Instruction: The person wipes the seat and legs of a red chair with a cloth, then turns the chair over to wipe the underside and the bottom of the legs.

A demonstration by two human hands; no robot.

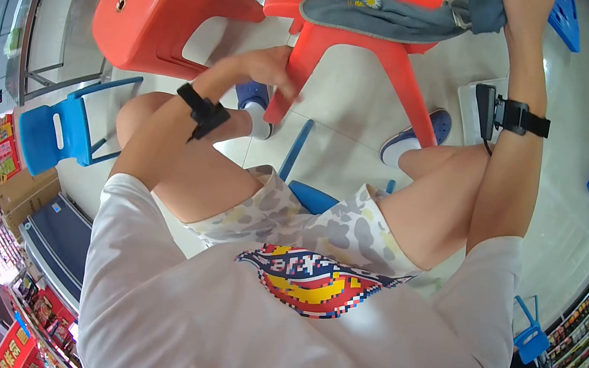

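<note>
A grey cloth [386, 16] with a daisy on it lies across the seat of the red chair [344, 48]. The right hand [519, 5] grips its bunched end above the chair. The left hand [269, 67], fingers loosely curled and empty, touches the chair's front leg. A red stool [156, 14] stands just beside the chair.

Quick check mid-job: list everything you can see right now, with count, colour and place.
Grey cloth: one, grey with a daisy print, draped on the red chair, gripped at its right end.
Red chair: one, red plastic, top centre, in front of the knees.
Red stool: one, red, upper left.
Blue chair: one, blue, left.
Cardboard box: one, brown, lower left.
Shelves of goods: multicoloured, along the right and left edges.
Left hand: at the red chair's front leg; black wrist strap.
Right hand: top right, holding the grey cloth; black wrist strap.
</note>
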